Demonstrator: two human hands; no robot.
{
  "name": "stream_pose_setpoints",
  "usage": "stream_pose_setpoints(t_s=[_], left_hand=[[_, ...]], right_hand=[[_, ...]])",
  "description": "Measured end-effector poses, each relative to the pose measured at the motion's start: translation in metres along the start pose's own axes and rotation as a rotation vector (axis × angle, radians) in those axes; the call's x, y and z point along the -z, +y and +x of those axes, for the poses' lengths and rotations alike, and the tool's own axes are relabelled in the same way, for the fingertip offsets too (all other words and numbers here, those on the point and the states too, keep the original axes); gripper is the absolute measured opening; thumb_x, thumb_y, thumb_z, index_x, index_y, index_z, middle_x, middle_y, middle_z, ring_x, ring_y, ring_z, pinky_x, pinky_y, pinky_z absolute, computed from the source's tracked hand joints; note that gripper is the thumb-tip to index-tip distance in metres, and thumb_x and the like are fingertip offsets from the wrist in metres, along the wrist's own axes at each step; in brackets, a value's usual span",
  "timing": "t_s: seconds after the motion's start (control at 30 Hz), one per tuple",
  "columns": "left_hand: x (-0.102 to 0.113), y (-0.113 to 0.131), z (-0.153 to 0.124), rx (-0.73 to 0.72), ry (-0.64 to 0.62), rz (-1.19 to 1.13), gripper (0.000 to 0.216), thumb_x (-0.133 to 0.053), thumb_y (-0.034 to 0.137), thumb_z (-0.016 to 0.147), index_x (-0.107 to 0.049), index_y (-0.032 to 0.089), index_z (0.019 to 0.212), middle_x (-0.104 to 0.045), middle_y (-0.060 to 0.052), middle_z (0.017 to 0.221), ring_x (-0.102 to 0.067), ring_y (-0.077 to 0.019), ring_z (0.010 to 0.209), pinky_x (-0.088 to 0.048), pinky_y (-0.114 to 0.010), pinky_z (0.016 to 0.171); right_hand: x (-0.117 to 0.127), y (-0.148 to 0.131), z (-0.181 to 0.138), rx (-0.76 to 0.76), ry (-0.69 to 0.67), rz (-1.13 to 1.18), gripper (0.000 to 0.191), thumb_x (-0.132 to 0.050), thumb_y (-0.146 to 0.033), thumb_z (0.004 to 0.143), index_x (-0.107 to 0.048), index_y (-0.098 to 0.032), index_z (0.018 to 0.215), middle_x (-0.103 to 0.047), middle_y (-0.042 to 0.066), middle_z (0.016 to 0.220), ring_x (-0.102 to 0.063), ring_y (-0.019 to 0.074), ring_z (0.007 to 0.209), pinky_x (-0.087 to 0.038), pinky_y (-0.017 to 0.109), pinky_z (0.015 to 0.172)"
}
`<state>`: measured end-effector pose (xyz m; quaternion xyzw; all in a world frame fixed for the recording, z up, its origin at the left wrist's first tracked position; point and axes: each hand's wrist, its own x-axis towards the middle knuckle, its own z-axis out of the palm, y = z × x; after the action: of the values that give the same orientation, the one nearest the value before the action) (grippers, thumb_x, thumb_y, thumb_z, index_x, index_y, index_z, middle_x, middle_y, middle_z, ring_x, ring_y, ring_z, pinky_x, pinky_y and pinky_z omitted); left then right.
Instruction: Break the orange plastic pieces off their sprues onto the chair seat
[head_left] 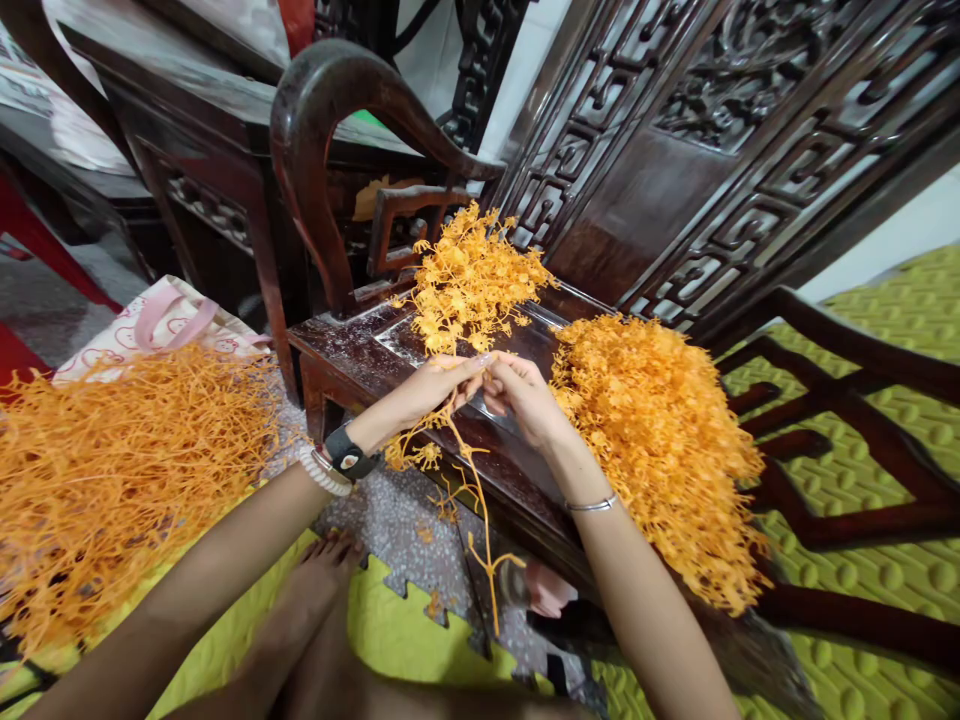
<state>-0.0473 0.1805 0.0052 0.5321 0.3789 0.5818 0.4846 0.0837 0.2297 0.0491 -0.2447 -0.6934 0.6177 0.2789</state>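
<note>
Over the front of a dark wooden bench seat (352, 365), my left hand (439, 388) and my right hand (523, 392) meet, fingertips pinched close together. Between them they grip an orange plastic branched stem (480, 490), which hangs down past the seat edge with side twigs. More orange sprigs with small flower-like heads (420, 450) dangle under my left hand. Just behind my hands lies a loose heap of orange flower pieces (472, 280). To the right of my right hand rises a larger, denser orange heap (660, 430). My fingers hide the exact joint they pinch.
A big pile of bare orange stems (135, 470) fills the lower left, beside a white and pink cloth bag (180, 315). The curved armrest (322, 90) stands left of the seat, the carved backrest (622, 200) behind. Yellow-green foam mats (397, 620) cover part of the speckled floor.
</note>
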Motion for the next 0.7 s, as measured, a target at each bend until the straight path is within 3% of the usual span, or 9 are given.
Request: stream_pose_setpoints(t_s=[0.1,0.3,0.43,0.57,0.7], left_hand=[[-0.004,0.002,-0.005,-0.041,0.010,-0.020,0.046,-0.047,0.053,0.086,-0.048,0.018,0.057,-0.040,0.005,0.048,-0.036,-0.0059,0.040,-0.027,-0.021,0.043],[-0.023,0.021,-0.042,-0.001,0.107,0.006,0.034,-0.051,0.048,0.087,-0.053,0.018,0.072,-0.040,0.006,0.051,-0.037,-0.0067,0.042,-0.029,-0.021,0.042],[-0.028,0.043,-0.069,0.112,-0.013,-0.185,0.027,-0.057,0.042,0.085,-0.052,0.018,0.073,-0.038,0.007,0.051,-0.032,-0.0046,0.041,-0.025,-0.018,0.039],[-0.032,0.053,-0.083,0.254,-0.193,-0.496,0.037,-0.056,0.039,0.086,-0.044,0.018,0.058,-0.033,0.008,0.042,-0.023,-0.0026,0.033,-0.018,-0.017,0.033],[-0.040,0.052,-0.093,0.286,-0.247,-0.825,0.040,-0.061,0.040,0.081,-0.042,0.019,0.053,-0.024,0.010,0.034,-0.016,-0.0020,0.025,-0.012,-0.017,0.028]], right_hand=[[0.002,-0.010,-0.005,-0.037,-0.044,-0.068,0.028,-0.058,-0.038,0.080,-0.052,-0.017,0.063,-0.038,-0.009,0.049,-0.031,0.0017,0.034,-0.020,0.018,0.036],[-0.018,-0.031,-0.047,-0.033,0.057,-0.216,0.030,-0.055,-0.038,0.083,-0.049,-0.018,0.061,-0.033,-0.010,0.045,-0.025,0.0029,0.034,-0.017,0.018,0.034],[-0.036,-0.046,-0.078,-0.028,0.127,-0.257,0.033,-0.058,-0.036,0.083,-0.049,-0.017,0.058,-0.038,-0.008,0.043,-0.026,0.0025,0.036,-0.015,0.018,0.034],[-0.048,-0.047,-0.092,-0.122,0.057,-0.019,0.032,-0.060,-0.037,0.083,-0.053,-0.016,0.059,-0.049,-0.006,0.042,-0.026,0.0008,0.028,-0.014,0.017,0.030],[-0.066,-0.035,-0.096,-0.157,0.050,0.412,0.033,-0.065,-0.039,0.079,-0.048,-0.018,0.059,-0.042,-0.009,0.038,-0.018,-0.0001,0.024,-0.009,0.015,0.027]])
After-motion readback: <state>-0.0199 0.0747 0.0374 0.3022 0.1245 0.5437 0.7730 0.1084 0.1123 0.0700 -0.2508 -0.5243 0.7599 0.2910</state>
